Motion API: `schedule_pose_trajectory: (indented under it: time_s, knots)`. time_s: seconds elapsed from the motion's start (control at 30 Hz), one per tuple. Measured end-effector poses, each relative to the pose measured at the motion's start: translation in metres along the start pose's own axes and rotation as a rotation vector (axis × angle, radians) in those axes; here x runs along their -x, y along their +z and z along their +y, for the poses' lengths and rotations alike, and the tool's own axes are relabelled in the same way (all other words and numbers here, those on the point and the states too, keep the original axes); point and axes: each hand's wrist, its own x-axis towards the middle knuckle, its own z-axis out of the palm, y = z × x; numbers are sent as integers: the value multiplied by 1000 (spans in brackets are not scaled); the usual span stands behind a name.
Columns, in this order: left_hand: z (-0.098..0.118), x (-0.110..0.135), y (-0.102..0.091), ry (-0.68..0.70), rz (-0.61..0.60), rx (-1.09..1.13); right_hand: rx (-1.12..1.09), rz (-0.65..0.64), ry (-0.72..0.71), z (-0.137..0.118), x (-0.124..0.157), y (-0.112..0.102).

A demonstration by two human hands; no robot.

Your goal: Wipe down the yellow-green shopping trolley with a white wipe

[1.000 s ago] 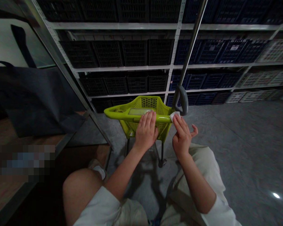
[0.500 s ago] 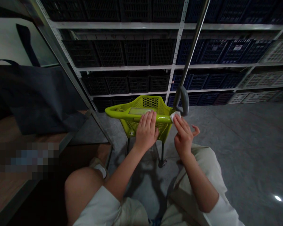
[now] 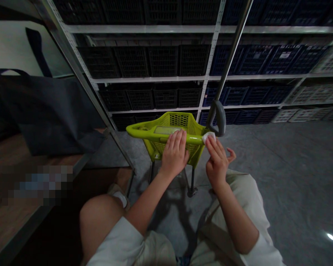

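A yellow-green plastic shopping basket (image 3: 177, 142) stands on a dark wheeled stand, with a pale rectangular panel (image 3: 166, 130) set in its top rim. My left hand (image 3: 174, 153) lies over the near rim, its fingers draped across the bar. My right hand (image 3: 218, 162) pinches a small white wipe (image 3: 209, 137) against the rim's right end. A grey curved handle (image 3: 220, 118) on a steel pole rises just behind the wipe.
Metal shelving (image 3: 211, 77) holds rows of black and navy crates ahead. A dark fabric bag (image 3: 47, 111) sits on a wooden surface to the left, behind a steel upright (image 3: 83, 81). Grey floor (image 3: 294, 177) spreads to the right. My knee (image 3: 100, 218) shows below.
The whole view has drifted slightly, so the basket sits a little further right in the picture. Both hands stay at the rim, and the wipe looks slightly more bunched.
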Motion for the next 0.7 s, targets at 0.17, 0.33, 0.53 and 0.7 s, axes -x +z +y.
schedule_pose_trajectory:
  time_s: [0.17, 0.33, 0.53, 0.7]
  knots:
    - [4, -1, 2, -10, 8, -17, 35, -25, 110, -15, -3, 0]
    - [1, -2, 7, -35, 21, -29, 61, -121, 123, -37, -7, -2]
    - [-3, -1, 9, -22, 52, -36, 4, -141, 38, -49, -18, 10]
    - [-5, 0, 7, -5, 61, -49, -6, -225, -44, -54, -27, 15]
